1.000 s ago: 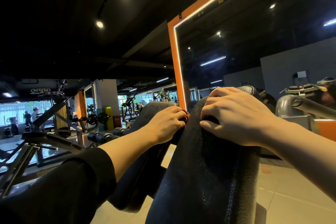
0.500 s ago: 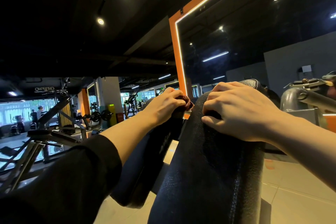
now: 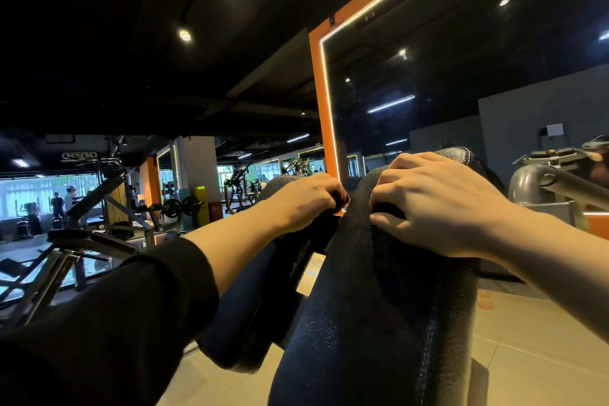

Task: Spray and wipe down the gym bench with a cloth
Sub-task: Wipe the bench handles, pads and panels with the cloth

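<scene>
Gym bench pad (image 3: pixel 379 323): black, textured upholstery, rising from near centre toward far centre-right. Second dark pad (image 3: pixel 250 306) just left of it, narrow gap between.

Right hand (image 3: pixel 441 204): resting on top of the bench pad near its far end, fingers curled, dark shape under the fingertips, likely the cloth, but too dark to confirm. Counted as gripping something dark against the pad; identity uncertain.

Left hand (image 3: pixel 306 201): at the gap between the two pads, fingers curled around a small dark, reddish item (image 3: pixel 342 199). Cannot tell what it is.

No spray bottle in view.

Surroundings: orange-framed mirror (image 3: pixel 324 109) beyond the pads, grey machine arm (image 3: pixel 553 181) far right, tiled floor (image 3: pixel 527 339) below, weight machines (image 3: pixel 99 208) far left.

Progress judgement: pad surface shows fine speckled sheen, possibly spray droplets, possibly only grain. Wiping seems under way at the far, upper end of the pad. Near length of pad and the left pad apparently left to do. Not yet finished.
</scene>
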`<action>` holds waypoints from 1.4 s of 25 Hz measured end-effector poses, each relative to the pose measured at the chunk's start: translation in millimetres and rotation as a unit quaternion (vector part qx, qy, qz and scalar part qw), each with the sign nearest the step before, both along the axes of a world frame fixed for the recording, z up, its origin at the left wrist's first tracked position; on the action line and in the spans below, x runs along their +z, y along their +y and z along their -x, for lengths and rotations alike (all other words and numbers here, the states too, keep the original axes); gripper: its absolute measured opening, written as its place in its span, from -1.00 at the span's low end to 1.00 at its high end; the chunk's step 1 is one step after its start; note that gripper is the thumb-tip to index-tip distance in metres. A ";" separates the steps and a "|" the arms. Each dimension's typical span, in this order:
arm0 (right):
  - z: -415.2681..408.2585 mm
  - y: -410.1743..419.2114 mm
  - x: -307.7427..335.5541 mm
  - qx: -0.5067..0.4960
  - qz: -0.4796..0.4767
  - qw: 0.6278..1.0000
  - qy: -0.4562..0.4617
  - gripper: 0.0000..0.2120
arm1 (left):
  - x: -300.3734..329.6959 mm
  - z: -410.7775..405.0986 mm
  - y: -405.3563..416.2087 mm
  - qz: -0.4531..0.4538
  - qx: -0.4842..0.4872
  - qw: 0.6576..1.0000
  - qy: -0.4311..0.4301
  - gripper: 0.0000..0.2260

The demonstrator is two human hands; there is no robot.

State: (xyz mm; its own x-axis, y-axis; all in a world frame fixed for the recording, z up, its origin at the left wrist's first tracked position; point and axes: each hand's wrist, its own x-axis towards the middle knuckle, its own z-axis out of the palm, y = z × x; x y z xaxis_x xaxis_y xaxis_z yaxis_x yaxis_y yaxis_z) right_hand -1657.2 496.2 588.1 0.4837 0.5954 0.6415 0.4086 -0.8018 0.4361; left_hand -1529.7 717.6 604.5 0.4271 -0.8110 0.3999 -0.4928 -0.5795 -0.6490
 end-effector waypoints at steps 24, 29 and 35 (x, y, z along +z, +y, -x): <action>-2.2 2.6 0.6 -0.024 0.006 1.000 0.006 -0.62 | -31.0 21.8 34.2 -0.071 0.041 0.993 0.089 -0.74; 1.2 6.4 -0.7 -0.065 0.034 0.997 -0.006 -0.59 | -63.2 35.2 34.6 0.039 0.015 0.999 0.025 -0.80; 23.3 15.0 -34.4 -0.102 0.010 0.995 -0.008 -0.50 | -92.0 71.2 66.9 -0.065 0.016 0.996 0.057 -0.83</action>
State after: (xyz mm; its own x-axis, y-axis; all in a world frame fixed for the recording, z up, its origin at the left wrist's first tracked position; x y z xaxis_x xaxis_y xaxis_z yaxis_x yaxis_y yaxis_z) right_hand -1680.5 511.2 553.7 0.5859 0.4978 0.6395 0.2302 -0.8588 0.4576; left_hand -1600.8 784.5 512.5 0.4907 -0.8375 0.2405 -0.5500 -0.5118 -0.6599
